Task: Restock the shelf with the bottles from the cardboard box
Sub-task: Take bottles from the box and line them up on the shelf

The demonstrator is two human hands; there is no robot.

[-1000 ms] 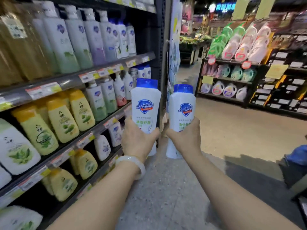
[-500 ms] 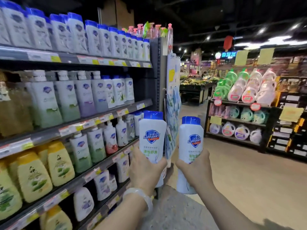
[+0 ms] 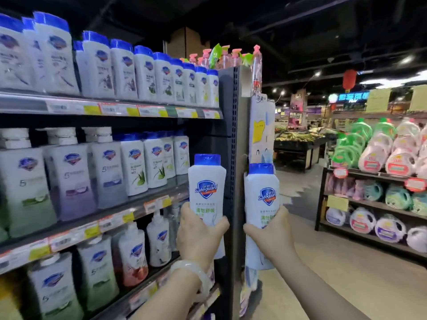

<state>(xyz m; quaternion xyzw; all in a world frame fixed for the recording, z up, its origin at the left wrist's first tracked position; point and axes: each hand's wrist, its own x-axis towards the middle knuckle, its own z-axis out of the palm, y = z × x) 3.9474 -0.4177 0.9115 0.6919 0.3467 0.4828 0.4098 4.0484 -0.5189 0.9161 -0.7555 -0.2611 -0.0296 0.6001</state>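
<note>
I hold two white Safeguard bottles with blue caps upright in front of the shelf's right end. My left hand (image 3: 197, 235) grips the lower half of the left bottle (image 3: 206, 188). My right hand (image 3: 268, 234) grips the lower half of the right bottle (image 3: 262, 192), which stands before the shelf's end post (image 3: 233, 135). The top shelf (image 3: 111, 107) carries a row of like blue-capped bottles (image 3: 161, 77). The cardboard box is out of view.
The shelves below hold pump bottles and more Safeguard bottles (image 3: 136, 167). Pink and green spray bottles (image 3: 221, 58) stand on top of the end post. Across the aisle floor (image 3: 335, 262), a rack (image 3: 369, 204) holds detergent jugs.
The view has tilted up, bringing the top shelf fully into sight. Both hands have risen with their bottles, level with the second shelf from the top.
</note>
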